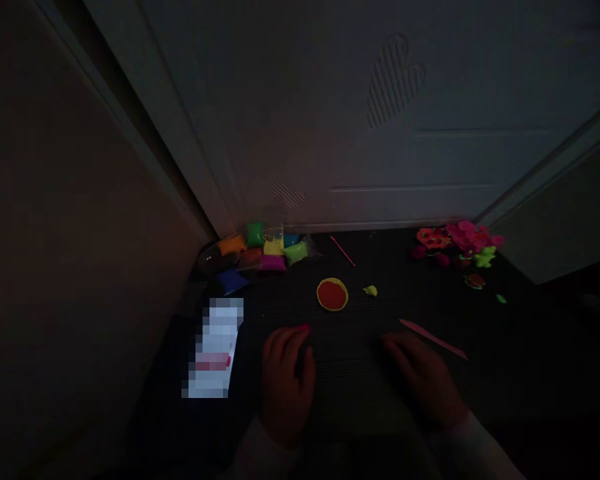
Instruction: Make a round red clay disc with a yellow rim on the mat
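My left hand (286, 383) rests low over the dark table, fingers bent forward and thumb apart from them. At its fingertips shows a small bright pink bit (304, 327), which touches them; its kind is too small to make out. Stretched toward the middle, my right hand (427, 377) holds nothing that I can see. Just beyond its fingers lies a pink modelling-clay knife (433, 339). Ahead, between the hands, sits a flat red clay disc (332, 295) with a yellow rim. Beside the disc is a small yellow clay piece (371, 291).
Several bags of coloured clay (273, 263) lie at the back left. A lit phone (215, 350), its screen blurred, is left of my hand. A thin pink stick (343, 251) lies near the white panel (300, 133). Pink and orange clay flowers (467, 237) stand back right.
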A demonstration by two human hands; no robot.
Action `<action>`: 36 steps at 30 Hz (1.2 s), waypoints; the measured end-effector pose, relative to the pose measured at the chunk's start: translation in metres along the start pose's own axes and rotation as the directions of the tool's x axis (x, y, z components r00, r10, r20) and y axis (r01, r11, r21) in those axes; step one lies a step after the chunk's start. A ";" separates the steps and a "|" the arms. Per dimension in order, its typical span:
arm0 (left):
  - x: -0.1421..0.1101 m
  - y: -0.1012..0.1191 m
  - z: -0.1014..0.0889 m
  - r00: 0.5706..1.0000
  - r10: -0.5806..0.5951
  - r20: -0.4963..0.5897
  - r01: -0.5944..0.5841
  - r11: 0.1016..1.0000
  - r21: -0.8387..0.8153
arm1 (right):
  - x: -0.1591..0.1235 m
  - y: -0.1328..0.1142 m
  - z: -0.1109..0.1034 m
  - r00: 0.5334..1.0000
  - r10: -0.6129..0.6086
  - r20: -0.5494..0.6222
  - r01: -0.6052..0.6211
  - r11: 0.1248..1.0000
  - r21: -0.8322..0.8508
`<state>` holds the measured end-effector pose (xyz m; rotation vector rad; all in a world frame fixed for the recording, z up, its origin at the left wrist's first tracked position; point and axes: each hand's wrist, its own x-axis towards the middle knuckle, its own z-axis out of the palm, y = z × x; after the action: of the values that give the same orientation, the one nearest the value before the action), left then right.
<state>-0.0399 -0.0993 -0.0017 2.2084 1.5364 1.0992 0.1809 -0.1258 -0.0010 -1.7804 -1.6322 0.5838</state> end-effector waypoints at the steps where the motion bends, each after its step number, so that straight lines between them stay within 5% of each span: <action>1: 0.000 0.000 0.000 1.000 -0.011 -0.017 0.011 1.000 0.019 | 0.000 0.000 0.000 1.000 -0.022 0.000 0.022 1.000 0.016; 7: -0.001 -0.002 0.004 0.986 -0.044 -0.164 0.069 0.985 0.155 | -0.001 0.006 0.004 0.998 -0.064 -0.002 0.064 0.989 0.132; 15: 0.001 0.001 0.006 0.942 -0.130 -0.309 0.233 0.918 0.322 | -0.005 0.005 -0.002 0.982 -0.056 0.182 0.007 0.966 0.258; 19: 0.001 0.001 0.006 0.919 -0.161 -0.361 0.289 0.896 0.336 | -0.004 0.006 -0.004 0.981 -0.057 0.183 0.004 0.961 0.276; 23: 0.001 0.002 0.006 0.908 -0.179 -0.379 0.311 0.893 0.324 | -0.003 0.008 -0.007 0.974 -0.155 0.166 0.091 0.936 0.340; 32: 0.001 0.001 0.006 0.915 -0.178 -0.361 0.271 0.935 0.227 | -0.004 0.006 -0.004 0.981 -0.120 0.154 0.077 0.963 0.257; 36: -0.004 0.017 0.008 0.933 -0.170 -0.318 0.223 0.965 0.139 | -0.003 0.007 -0.003 0.978 -0.161 0.130 0.121 0.954 0.276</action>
<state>-0.0229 -0.1081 0.0015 1.9989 2.0034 1.3337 0.1872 -0.1298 -0.0042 -1.4410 -1.6763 0.8455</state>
